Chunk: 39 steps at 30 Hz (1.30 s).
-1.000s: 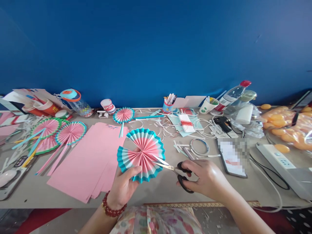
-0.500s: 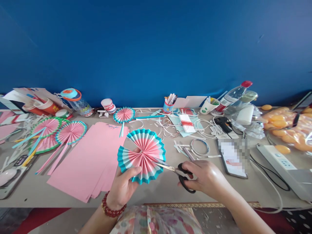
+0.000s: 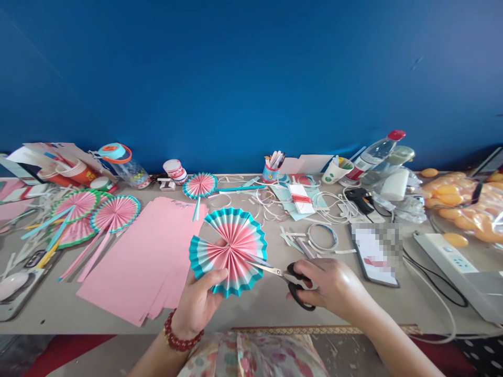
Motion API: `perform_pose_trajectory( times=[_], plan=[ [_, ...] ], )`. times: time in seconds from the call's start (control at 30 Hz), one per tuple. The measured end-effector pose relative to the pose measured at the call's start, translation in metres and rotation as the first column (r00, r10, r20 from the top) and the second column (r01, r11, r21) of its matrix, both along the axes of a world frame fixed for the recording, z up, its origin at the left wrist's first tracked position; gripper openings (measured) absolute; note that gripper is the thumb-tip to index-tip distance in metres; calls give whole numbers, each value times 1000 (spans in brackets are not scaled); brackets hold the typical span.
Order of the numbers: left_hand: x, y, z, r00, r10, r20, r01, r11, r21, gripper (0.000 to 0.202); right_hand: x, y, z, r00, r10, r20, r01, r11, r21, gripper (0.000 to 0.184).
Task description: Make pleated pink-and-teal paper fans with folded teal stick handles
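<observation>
A pleated paper fan (image 3: 236,235), pink at its centre with white and teal bands, is spread almost into a full circle, with a gap at its left. My left hand (image 3: 202,298) is closed on its lower left part, thumb in front and fingers behind. My right hand (image 3: 330,288) has its fingers through the black handles of a pair of scissors (image 3: 279,272). The blades are slightly apart and reach to the right side of the fan, near its middle. Whether a pleat lies between them is hard to see.
Pink paper sheets (image 3: 137,262) lie to the left, beside finished-looking fans (image 3: 116,213). A smaller fan (image 3: 200,185) rests behind. To the right are a phone (image 3: 375,256), a glue gun (image 3: 360,201), a power strip (image 3: 451,267), a bottle (image 3: 373,157) and a white cord roll (image 3: 323,237).
Almost nothing differs. Both hands, the fan and the scissors hold their places; the view has shifted very slightly.
</observation>
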State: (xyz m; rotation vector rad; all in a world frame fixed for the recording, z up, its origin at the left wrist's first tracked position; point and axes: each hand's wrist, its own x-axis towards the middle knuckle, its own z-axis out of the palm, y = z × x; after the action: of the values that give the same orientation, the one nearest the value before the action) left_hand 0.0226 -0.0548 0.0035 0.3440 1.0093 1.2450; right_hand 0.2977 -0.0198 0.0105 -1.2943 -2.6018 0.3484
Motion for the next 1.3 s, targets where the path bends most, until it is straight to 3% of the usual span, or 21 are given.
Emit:
perform_pose_trajectory(
  times=[0.47,0.83,1.3],
  plan=[
    [1,-1,-3,1000,-10,-9,10,1000,2,63,-6,-5,10,999,-41,-5,41,998,-36,24],
    [1,-2,2,1000,-3,-2,3,1000,4,64,-2,-3,3,1000,0,14,-1,999,46,21],
    [-1,-4,-5,1000,-13,10,13,1000,20,60,-1,-2,1,1000,0,24,-1,998,65,26]
  ],
)
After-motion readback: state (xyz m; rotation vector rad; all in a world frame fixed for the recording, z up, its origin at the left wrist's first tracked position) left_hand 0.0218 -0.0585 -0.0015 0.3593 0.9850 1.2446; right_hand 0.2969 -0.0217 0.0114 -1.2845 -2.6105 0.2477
